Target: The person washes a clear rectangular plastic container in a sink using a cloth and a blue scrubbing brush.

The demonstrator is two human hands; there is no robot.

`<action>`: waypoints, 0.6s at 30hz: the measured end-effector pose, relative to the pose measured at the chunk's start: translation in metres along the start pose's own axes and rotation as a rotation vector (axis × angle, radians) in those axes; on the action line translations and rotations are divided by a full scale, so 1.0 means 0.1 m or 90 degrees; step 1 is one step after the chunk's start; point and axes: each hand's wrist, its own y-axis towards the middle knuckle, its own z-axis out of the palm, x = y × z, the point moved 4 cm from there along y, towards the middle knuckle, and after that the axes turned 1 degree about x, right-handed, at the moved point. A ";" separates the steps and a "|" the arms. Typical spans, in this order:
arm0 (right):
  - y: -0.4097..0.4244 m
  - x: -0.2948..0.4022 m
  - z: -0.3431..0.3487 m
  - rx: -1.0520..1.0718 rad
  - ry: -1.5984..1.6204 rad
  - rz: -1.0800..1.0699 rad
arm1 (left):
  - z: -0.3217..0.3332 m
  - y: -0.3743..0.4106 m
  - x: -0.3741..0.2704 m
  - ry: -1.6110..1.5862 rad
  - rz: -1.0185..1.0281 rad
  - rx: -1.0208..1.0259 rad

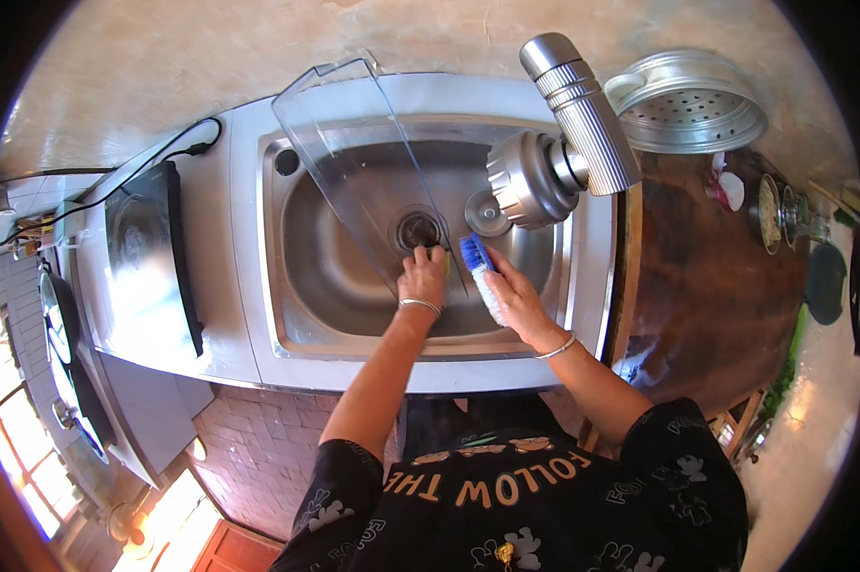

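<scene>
My left hand (423, 277) is over the stainless steel sink basin (315, 243), just below the drain (417, 230). Its fingers are bent around a small yellow-green thing, mostly hidden, perhaps a sponge. A clear plastic bin or tray (344, 143) leans across the basin, its upper end on the counter behind the sink; my left hand is at its lower end. In my right hand (514, 297) is a brush (476, 254) with blue bristles and a white, foamy-looking part. A round metal drain strainer (488, 213) lies in the basin just above the brush.
A large metal faucet (584, 121) juts over the sink's right side. A perforated metal steamer pot (687, 107) stands back right by a wooden table (709, 286) with a piece of onion (727, 189) and jars (770, 214). At left are a glossy black cooktop (147, 264) and its cord (201, 148).
</scene>
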 end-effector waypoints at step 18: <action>0.48 -0.50 0.90 0.213 -1.182 -0.391 | -1.41 -0.09 0.42 -0.438 0.026 -0.277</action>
